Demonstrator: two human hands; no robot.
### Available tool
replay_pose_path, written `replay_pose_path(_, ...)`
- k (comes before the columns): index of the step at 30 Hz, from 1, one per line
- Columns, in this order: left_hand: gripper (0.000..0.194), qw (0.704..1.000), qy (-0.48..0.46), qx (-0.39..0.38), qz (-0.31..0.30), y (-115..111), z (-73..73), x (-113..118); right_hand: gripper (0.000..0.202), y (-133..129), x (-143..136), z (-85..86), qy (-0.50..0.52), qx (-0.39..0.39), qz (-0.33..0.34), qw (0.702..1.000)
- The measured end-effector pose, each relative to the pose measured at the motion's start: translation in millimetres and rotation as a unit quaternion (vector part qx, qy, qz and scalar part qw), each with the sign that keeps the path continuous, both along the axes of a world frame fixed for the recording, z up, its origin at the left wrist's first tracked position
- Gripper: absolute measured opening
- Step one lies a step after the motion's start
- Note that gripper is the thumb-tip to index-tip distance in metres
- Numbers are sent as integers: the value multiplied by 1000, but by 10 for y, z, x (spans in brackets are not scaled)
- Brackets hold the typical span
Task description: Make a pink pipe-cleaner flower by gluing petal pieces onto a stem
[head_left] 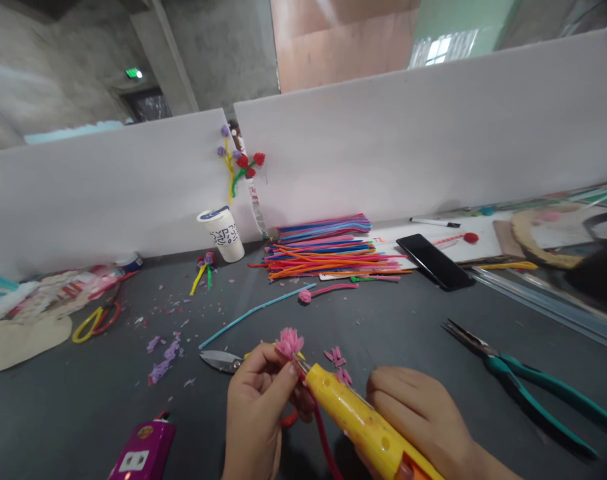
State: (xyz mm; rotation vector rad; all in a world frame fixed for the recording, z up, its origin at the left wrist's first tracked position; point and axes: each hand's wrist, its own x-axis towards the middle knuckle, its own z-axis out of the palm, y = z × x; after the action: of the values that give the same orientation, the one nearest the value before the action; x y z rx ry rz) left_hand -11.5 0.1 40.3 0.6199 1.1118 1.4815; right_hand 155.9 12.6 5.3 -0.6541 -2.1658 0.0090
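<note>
My left hand [261, 403] pinches a fluffy pink pipe-cleaner flower [289, 343] near the front of the dark table. In my right hand [418, 413] is a yellow glue gun [366, 427], its metal tip at the underside of the flower. A red stem or cord hangs below, partly behind the gun. Small pink pieces [336, 357] lie just beyond the gun. Behind my left hand rests a pair of scissors [222, 361], blades pointing left, handles partly hidden. Farther back are a blue pipe cleaner [256, 310] and a pink one with a ball end [306, 296].
Green-handled pliers [513, 373] lie at right, a black phone [433, 261] behind them. Bundled pipe cleaners [323, 257] and a white cup [223, 235] stand near the white partition [383, 147]. A purple power box [146, 450] is front left; purple scraps [164, 360] lie beyond it.
</note>
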Motion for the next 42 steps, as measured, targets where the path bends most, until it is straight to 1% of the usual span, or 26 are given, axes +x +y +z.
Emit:
replay_pose_path(8, 24, 1000, -6, -4, -1, 8, -11, -7, 43, -16, -6, 19, -12, -6, -15, 1000)
replay_pose_path(12, 24, 1000, -7, -3, 2, 10, -12, -3, 44, -15, -6, 13, -13, 7, -22, 1000)
replay_pose_path(16, 24, 1000, -3, -6, 1, 15, -11, -6, 45, 4, -5, -2, -20, 2, -25, 999)
replay_pose_path(20, 25, 1000, -1, -15, 0, 14, -9, -17, 41, 6, -5, 6, -12, 11, -22, 1000)
replay_pose_path(24, 26, 1000, 10, -13, -9, 18, -18, -24, 36, -8, -5, 28, -29, -8, -25, 999)
replay_pose_path(27, 23, 1000, 21, -7, -9, 38, -64, -44, 32, -2, -10, -7, -25, -1, -30, 999)
replay_pose_path(30, 21, 999, 46, 17, -19, 70, -130, -88, 27, 4, -7, -45, -30, -5, -29, 999)
replay_pose_path(32, 19, 996, 78, 34, -25, 87, -157, -120, 24, 6, 12, -21, -43, -19, -32, 998)
replay_pose_path(34, 17, 994, 107, 33, -10, 101, -161, -148, 20, 23, 52, 51, -58, -41, -51, 996)
replay_pose_path(36, 17, 992, 120, 21, -20, 117, -155, -167, 15, 74, 115, 141, -102, -92, -101, 985)
replay_pose_path(38, 19, 991, 122, 5, -48, 141, -158, -175, 7, 162, 199, 199, -197, -166, -176, 950)
replay_pose_path(40, 20, 990, 121, -10, -78, 169, -177, -170, 5, 263, 297, 190, -300, -191, -231, 906)
replay_pose_path(42, 21, 988, 120, -19, -99, 196, -207, -156, 8, 339, 396, 128, -341, -203, -251, 883)
